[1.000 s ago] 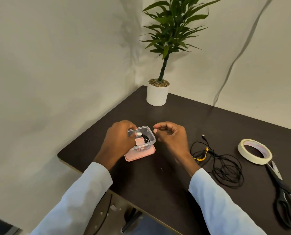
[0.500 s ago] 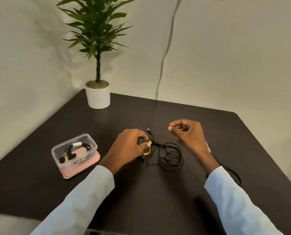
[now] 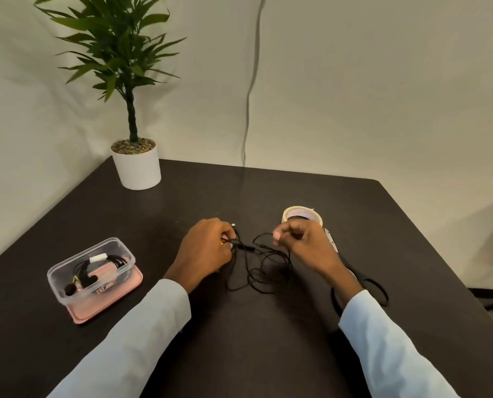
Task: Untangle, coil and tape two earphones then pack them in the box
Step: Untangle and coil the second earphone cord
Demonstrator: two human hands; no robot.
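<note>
A tangled black earphone cable [image 3: 261, 271] lies on the dark table between my hands. My left hand [image 3: 208, 251] pinches its end with the yellow piece and a small plug. My right hand [image 3: 305, 245] hovers just right of the tangle with fingers curled; whether it holds a strand I cannot tell. At the left stands a clear plastic box [image 3: 91, 270] on its pink lid, with a coiled, taped black earphone [image 3: 95, 267] inside. A roll of masking tape [image 3: 302, 215] sits behind my right hand.
Black-handled scissors [image 3: 363, 285] lie under and right of my right wrist, partly hidden. A potted plant in a white pot [image 3: 137, 165] stands at the table's back left corner. The table's right edge [image 3: 440, 251] runs close to the scissors.
My hands left the box and moved right to the loose earphone. My left hand took hold of its yellow end; my right hand came in closer to the tangle.
</note>
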